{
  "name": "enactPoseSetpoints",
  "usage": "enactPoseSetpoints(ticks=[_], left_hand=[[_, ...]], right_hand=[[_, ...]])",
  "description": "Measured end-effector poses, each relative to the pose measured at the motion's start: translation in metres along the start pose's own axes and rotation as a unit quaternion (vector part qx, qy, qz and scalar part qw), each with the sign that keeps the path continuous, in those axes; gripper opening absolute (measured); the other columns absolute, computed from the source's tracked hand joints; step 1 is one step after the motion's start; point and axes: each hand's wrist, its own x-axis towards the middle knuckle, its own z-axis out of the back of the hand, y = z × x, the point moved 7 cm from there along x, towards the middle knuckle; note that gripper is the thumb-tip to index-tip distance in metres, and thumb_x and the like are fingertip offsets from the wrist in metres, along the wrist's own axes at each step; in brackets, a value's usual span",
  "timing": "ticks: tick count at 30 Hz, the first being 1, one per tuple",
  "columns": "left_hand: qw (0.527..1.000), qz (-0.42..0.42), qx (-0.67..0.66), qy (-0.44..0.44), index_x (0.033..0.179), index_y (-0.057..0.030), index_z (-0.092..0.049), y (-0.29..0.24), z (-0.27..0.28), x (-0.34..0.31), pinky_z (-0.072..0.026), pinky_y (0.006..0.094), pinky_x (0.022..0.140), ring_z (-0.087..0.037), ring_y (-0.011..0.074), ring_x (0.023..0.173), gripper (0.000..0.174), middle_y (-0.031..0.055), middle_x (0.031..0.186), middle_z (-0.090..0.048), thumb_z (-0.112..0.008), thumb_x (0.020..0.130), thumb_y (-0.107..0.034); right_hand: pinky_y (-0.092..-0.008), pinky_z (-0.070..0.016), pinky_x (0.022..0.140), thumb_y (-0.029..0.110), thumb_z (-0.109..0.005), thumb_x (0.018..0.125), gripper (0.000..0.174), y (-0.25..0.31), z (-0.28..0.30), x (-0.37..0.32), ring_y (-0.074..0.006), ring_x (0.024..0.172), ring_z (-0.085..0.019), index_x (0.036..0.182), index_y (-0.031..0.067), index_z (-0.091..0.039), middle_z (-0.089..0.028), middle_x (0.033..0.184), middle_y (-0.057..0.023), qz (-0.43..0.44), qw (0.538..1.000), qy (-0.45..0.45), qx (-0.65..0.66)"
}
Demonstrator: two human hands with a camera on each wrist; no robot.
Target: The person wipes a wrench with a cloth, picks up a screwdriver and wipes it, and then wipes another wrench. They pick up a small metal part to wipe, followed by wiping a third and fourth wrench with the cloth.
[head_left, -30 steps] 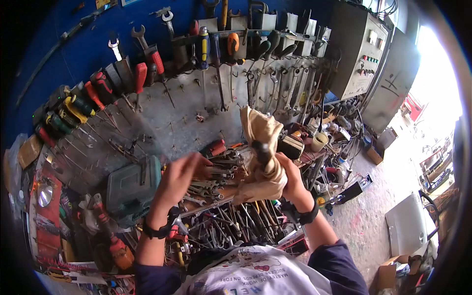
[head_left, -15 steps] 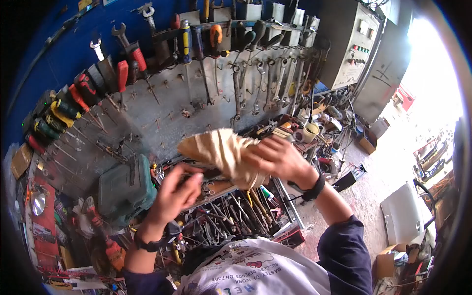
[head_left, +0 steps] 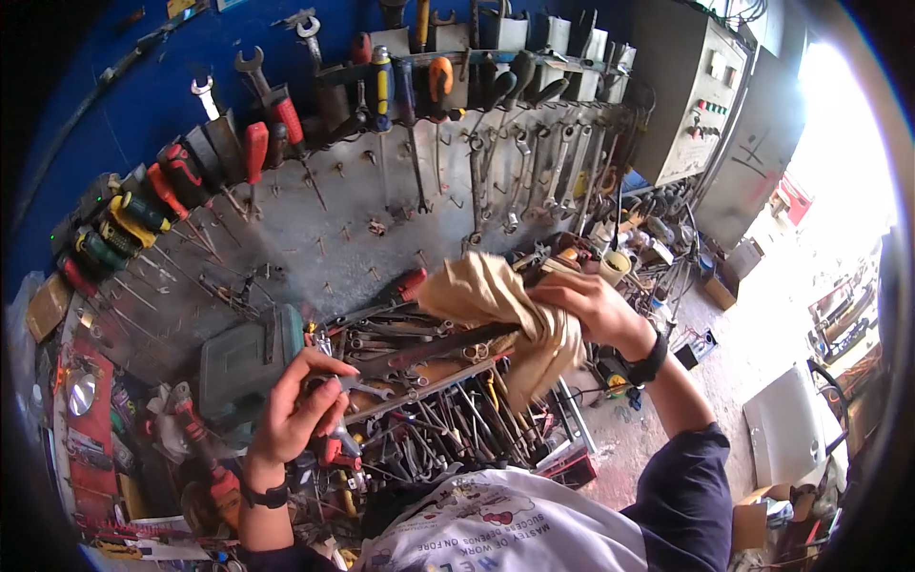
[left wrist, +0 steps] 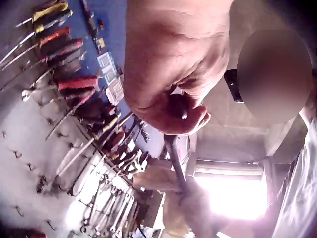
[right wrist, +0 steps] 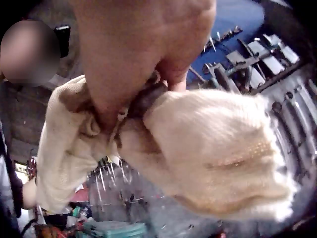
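The cluttered workbench point(head_left: 437, 368) carries a green tool case point(head_left: 250, 357) at nine o'clock, a heap of loose spanners point(head_left: 400, 338) at its centre, a red-handled tool point(head_left: 412, 283) at twelve o'clock, a pale cup point(head_left: 618, 270) at two o'clock and a red power drill point(head_left: 214, 467) at seven o'clock.
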Motion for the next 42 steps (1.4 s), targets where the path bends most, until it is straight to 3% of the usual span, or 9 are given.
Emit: enactPoseSetpoints(ticks=[6,12,17,20,22,25,29,32,42], left_hand=[[0.995,-0.076,0.061,-0.01,0.102,0.0008,-0.051,-0.017,0.02,0.006,-0.0297,0.0175,0.048,-0.04,0.0034,0.055,0.021,-0.0015,0.067,-0.046,-0.046,0.096,-0.019],[0.998,-0.051,0.023,-0.009,0.104,-0.0026,-0.051,-0.015,0.017,0.025,-0.0237,0.0169,0.05,-0.03,0.0006,0.056,0.02,-0.0068,0.066,-0.034,-0.047,0.096,-0.02],[0.99,-0.108,0.017,-0.089,0.125,-0.0044,-0.041,-0.012,0.023,0.049,-0.0294,0.0165,0.053,-0.038,0.0025,0.059,0.035,-0.0017,0.072,-0.046,-0.044,0.097,-0.025],[0.982,-0.143,0.057,-0.112,0.132,-0.0038,-0.036,-0.006,0.035,0.05,-0.0364,0.019,0.06,-0.048,0.0054,0.066,0.041,0.0038,0.084,-0.055,-0.035,0.099,-0.027],[0.98,-0.134,0.096,-0.107,0.128,-0.0021,-0.04,-0.008,0.042,0.042,-0.0378,0.0206,0.061,-0.048,0.0059,0.066,0.041,0.0042,0.086,-0.055,-0.032,0.099,-0.03],[0.982,-0.111,0.085,-0.128,0.121,-0.002,-0.046,-0.006,0.045,0.03,-0.0379,0.0212,0.063,-0.047,0.0073,0.067,0.042,0.0042,0.085,-0.053,-0.029,0.099,-0.033],[0.981,-0.093,0.092,-0.14,0.116,-0.003,-0.047,0.004,0.046,0.023,-0.0367,0.0216,0.063,-0.047,0.0084,0.067,0.049,0.0041,0.084,-0.053,-0.024,0.098,-0.042],[0.981,-0.089,0.103,-0.141,0.115,-0.0032,-0.048,0.005,0.043,0.018,-0.0371,0.0221,0.064,-0.047,0.0086,0.066,0.048,0.004,0.084,-0.052,-0.024,0.098,-0.042],[0.977,-0.055,0.124,-0.165,0.111,-0.0018,-0.05,0.009,0.041,0.0,-0.0383,0.0234,0.065,-0.046,0.0096,0.067,0.048,0.004,0.081,-0.052,-0.025,0.098,-0.041]], right_hand=[[-0.0297,-0.045,0.071,0.022,-0.065,0.079,0.033,-0.016,-0.047,-0.035,-0.0182,0.076,-0.057,0.1,-0.0011,-0.055,-0.058,0.085,-0.0098,-0.202,0.897,0.069,0.388],[-0.0281,-0.0439,0.08,0.034,-0.062,0.083,0.042,0.003,-0.08,-0.063,-0.015,0.088,-0.055,0.105,-0.0011,-0.055,-0.059,0.097,-0.0077,-0.164,0.804,0.192,0.539],[-0.0287,-0.0429,0.085,0.031,-0.081,0.064,0.068,0.016,-0.081,-0.083,-0.0127,0.095,-0.054,0.115,-0.0012,-0.05,-0.059,0.107,-0.008,-0.246,0.842,0.041,0.478],[-0.0289,-0.0439,0.086,0.025,-0.072,0.074,0.051,0.003,-0.079,-0.11,-0.011,0.097,-0.054,0.115,0.0016,-0.052,-0.059,0.108,-0.0066,-0.336,0.779,-0.098,0.52],[-0.0298,-0.0483,0.083,0.021,-0.05,0.088,0.034,-0.034,-0.091,-0.146,-0.0152,0.095,-0.058,0.118,0.0037,-0.051,-0.059,0.11,-0.0059,-0.354,0.863,-0.143,0.329],[-0.0321,-0.0501,0.083,0.017,-0.039,0.094,0.031,-0.079,-0.09,-0.173,-0.0183,0.097,-0.06,0.12,0.0036,-0.049,-0.058,0.113,-0.0075,-0.353,0.817,-0.307,0.337],[-0.0283,-0.0469,0.084,0.004,-0.051,0.088,0.024,-0.09,-0.04,-0.162,-0.0131,0.097,-0.058,0.11,-0.0012,-0.057,-0.063,0.103,-0.007,-0.345,0.752,-0.467,0.312],[-0.0266,-0.0445,0.084,0.004,-0.052,0.087,0.024,-0.11,-0.027,-0.15,-0.0118,0.096,-0.057,0.109,-0.003,-0.059,-0.063,0.105,-0.0076,-0.314,0.806,-0.44,0.242],[-0.0269,-0.0438,0.083,0.005,-0.051,0.088,0.022,-0.185,-0.037,-0.135,-0.0134,0.097,-0.057,0.106,-0.0042,-0.059,-0.063,0.105,-0.007,-0.301,0.762,-0.483,0.309]])
